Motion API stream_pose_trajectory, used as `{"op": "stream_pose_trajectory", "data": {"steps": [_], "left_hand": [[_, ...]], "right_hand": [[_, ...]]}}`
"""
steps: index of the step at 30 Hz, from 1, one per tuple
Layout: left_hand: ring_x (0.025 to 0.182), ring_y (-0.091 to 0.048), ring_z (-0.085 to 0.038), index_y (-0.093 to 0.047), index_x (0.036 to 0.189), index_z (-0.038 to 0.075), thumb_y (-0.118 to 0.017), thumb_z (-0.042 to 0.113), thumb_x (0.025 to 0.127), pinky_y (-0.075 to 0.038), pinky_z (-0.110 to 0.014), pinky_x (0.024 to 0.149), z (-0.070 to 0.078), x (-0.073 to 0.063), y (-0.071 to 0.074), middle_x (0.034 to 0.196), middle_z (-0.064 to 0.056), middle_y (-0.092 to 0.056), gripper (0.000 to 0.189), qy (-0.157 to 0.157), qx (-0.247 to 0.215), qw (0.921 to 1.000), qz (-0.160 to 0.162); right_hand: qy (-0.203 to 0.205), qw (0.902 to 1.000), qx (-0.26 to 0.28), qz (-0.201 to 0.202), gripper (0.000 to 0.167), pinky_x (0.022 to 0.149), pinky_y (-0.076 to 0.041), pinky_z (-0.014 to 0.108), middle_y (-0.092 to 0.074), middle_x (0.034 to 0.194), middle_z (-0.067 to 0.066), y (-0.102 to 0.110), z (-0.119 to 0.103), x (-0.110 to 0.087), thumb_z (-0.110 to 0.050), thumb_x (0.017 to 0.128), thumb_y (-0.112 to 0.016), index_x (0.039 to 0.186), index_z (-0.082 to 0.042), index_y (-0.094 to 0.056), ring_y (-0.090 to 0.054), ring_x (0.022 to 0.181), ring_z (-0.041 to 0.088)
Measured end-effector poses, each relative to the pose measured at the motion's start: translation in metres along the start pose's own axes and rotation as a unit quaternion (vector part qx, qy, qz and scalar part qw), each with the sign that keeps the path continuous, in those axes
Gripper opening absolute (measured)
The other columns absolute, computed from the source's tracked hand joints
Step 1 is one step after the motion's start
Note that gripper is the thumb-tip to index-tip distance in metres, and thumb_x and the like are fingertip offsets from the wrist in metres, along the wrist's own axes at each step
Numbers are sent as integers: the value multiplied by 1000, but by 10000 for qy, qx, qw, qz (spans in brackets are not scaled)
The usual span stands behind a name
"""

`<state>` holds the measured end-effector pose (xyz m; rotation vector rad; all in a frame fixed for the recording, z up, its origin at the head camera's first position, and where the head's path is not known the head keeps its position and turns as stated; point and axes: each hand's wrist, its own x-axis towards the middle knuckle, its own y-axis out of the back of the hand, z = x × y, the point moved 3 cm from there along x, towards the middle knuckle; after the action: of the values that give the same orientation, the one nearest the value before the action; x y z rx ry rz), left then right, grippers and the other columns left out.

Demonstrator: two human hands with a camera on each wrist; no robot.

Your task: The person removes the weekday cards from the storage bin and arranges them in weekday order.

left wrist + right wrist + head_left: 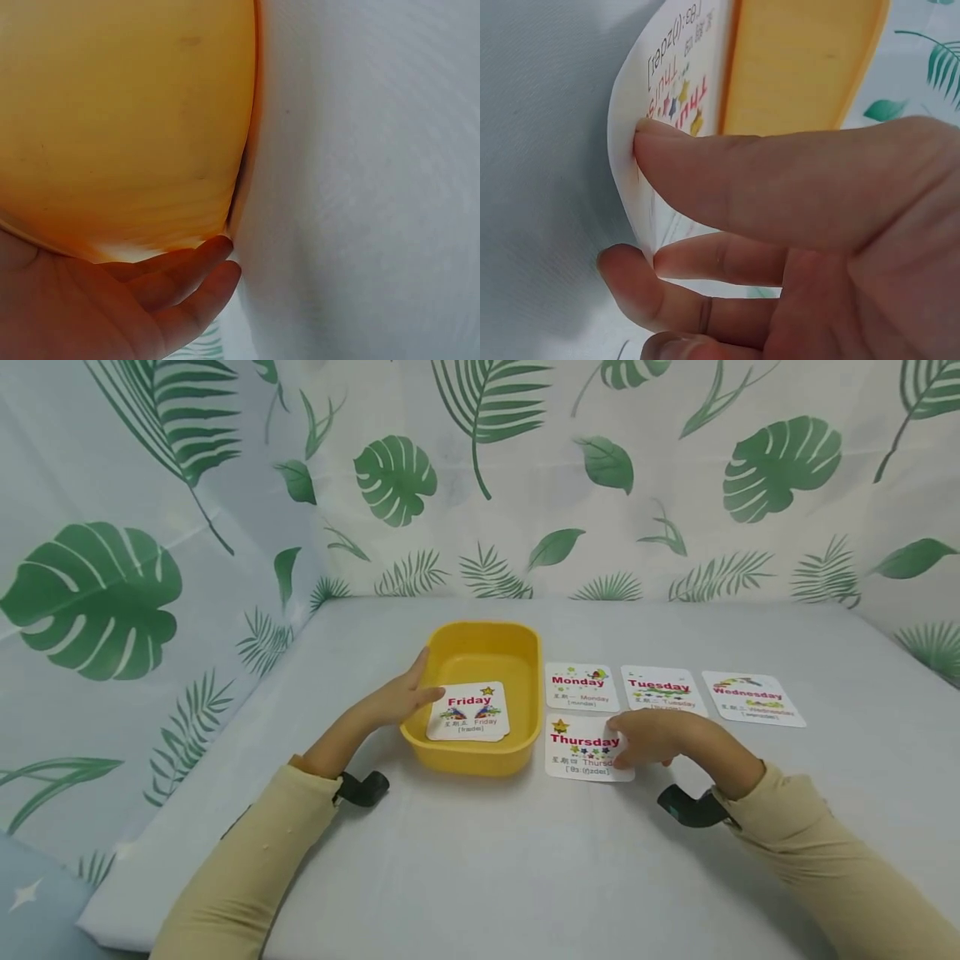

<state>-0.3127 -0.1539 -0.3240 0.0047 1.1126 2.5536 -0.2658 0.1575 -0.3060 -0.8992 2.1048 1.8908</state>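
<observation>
In the head view my left hand (392, 700) grips the left side of a yellow plastic bin (474, 762), thumb over the rim. The left wrist view shows its fingers (191, 281) along the bin's outer wall. Inside the bin lies a small stack of cards with a Friday card (468, 723) on top, close to the thumb. My right hand (660, 737) pinches the right edge of a Thursday card (577, 768) just right of the bin. The right wrist view has the thumb (742, 187) on the card's face, the card bowing slightly.
Behind the Thursday card, a Monday card (581, 687), a Tuesday card (652, 678) and a Wednesday card (753, 697) lie face up in a row. The white-covered table (487, 860) is backed by a leaf-print cloth (510, 527).
</observation>
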Motion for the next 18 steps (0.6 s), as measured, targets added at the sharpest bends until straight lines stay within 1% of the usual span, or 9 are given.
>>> {"op": "stream_pose_trajectory", "data": {"steps": [7,11,15,18], "left_hand": [[142,-4,-27,16,145,11,-42,33,95,-9,-43,114,0,-1,-2,154,-9,8,80,68,-32,10000,-14],[142,-4,-28,16,145,10,-42,32,95,-8,-44,114,-1,-1,-2,154,-10,8,79,1,29,10000,-53],[142,-4,-29,16,145,9,-41,32,96,-9,-44,114,0,0,0,154,-11,9,79,-88,75,9999,-4],[142,-4,-28,16,145,9,-41,33,95,-9,-43,114,-2,-1,0,154,-10,9,79,-84,54,10000,7]], "right_hand": [[-26,10000,65,23,63,59,-49,31,-52,102,16,-3,0,1,-18,83,-64,134,7,-36,-53,71,21],[3,10000,81,34,62,59,-48,30,-53,99,14,-4,0,1,-18,83,-64,133,6,-38,-52,70,21],[98,9999,-15,98,61,58,-48,30,-54,98,14,0,0,-1,-18,83,-64,132,6,-39,-52,69,21],[148,9998,-25,105,60,59,-48,31,-54,97,14,-2,-2,1,-18,83,-64,132,7,-40,-52,70,21]]}}
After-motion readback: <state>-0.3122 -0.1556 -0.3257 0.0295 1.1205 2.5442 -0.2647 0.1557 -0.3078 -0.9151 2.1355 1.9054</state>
